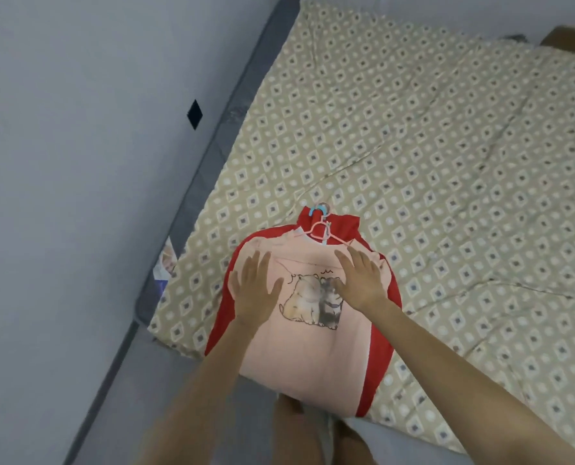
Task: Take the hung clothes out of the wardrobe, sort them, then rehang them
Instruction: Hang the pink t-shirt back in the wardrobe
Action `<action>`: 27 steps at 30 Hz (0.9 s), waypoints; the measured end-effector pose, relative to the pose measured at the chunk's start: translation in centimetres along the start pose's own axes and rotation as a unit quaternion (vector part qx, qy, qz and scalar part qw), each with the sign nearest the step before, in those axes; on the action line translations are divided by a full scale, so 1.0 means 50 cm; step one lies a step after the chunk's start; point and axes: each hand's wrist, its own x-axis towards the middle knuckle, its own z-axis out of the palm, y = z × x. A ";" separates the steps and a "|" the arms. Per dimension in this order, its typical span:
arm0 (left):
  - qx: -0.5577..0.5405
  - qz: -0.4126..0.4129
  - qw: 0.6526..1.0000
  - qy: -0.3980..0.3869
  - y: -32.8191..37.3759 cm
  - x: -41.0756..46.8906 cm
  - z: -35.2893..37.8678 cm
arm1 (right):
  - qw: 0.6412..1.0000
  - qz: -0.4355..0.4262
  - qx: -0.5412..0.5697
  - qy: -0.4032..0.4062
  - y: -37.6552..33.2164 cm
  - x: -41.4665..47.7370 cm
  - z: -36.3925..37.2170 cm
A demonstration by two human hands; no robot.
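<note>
Left grip [256, 292]: bare hand, palm down, fingers straight and spread, thumb out to the right. Right grip [360, 280]: bare hand, palm down, fingers straight and slightly fanned, about level with the left. Both forearms: bare, reaching forward from the lower edge, drawing closer toward the hands.

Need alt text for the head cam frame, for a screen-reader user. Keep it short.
The left hand and right hand press flat, fingers straight, on a pink shirt with a cartoon cat print, on a pink hanger. The shirt lies over a red garment near the edge of a bed with a beige patterned sheet.
</note>
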 end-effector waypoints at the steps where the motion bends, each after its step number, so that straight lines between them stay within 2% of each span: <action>1: 0.004 0.002 1.000 -0.008 -0.010 0.037 0.010 | 1.000 0.014 0.009 -0.003 0.005 0.033 0.012; 8: 0.020 0.008 0.998 -0.060 -0.073 0.225 0.143 | 0.995 0.080 0.061 -0.020 0.065 0.183 0.111; 13: 0.037 0.036 0.997 -0.066 -0.104 0.317 0.271 | 0.994 0.073 0.080 0.011 0.104 0.279 0.201; 18: 0.033 0.076 0.997 -0.008 -0.141 0.380 0.348 | 0.991 0.092 0.097 0.032 0.143 0.356 0.241; 24: 0.109 0.123 0.977 0.138 -0.154 0.401 0.365 | 0.992 0.098 0.056 0.059 0.163 0.395 0.255; 27: 0.094 0.106 0.983 0.120 -0.147 0.391 0.333 | 0.993 0.095 0.047 0.047 0.155 0.378 0.239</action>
